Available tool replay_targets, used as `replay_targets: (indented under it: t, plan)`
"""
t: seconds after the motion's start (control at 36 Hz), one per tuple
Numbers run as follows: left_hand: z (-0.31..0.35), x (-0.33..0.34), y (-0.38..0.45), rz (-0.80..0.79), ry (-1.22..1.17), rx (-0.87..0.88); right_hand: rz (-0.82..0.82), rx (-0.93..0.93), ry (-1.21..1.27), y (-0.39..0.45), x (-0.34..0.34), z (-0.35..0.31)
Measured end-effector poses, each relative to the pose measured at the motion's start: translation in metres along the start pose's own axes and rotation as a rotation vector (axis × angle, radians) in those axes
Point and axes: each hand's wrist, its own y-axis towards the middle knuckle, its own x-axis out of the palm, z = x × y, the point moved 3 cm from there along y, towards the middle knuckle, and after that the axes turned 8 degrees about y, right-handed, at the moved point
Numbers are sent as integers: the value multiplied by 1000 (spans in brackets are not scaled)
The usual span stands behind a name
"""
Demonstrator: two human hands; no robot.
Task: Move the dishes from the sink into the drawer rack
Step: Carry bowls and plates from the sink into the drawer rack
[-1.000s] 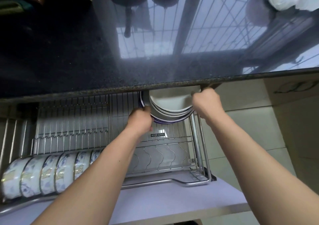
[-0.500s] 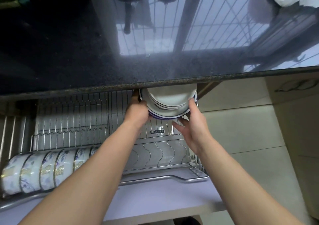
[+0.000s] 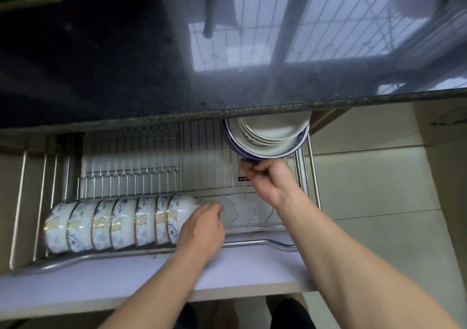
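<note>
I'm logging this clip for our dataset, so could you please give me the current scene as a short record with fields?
setting: pulled-out wire drawer rack under a dark countertop
plates: stack of plates at the rack's back right, partly under the counter edge
bowls: row of patterned bowls on edge along the front left
left hand: beside the bowl row's right end, holding nothing
right hand: just below the plates, fingers loosely curled, holding nothing
free slots: front right dividers

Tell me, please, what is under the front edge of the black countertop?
A stack of plates sits at the right rear of the drawer rack. Only their front parts show; the countertop covers their rear parts and the rack's rear.
</note>
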Motion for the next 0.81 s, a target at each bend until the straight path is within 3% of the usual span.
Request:
replay_targets:
  t: [0.36,0.64,0.81]
  plan:
    - [-1,12,-16,-34,26,3,44,-74,-85,-12,-14,-24]
    - [-3,13,-23,-38,47,-6,107,-154,82,-23,-21,-20]
    - [12,-23,-31,95,27,1,199,-154,-131,-44,-33,-7]
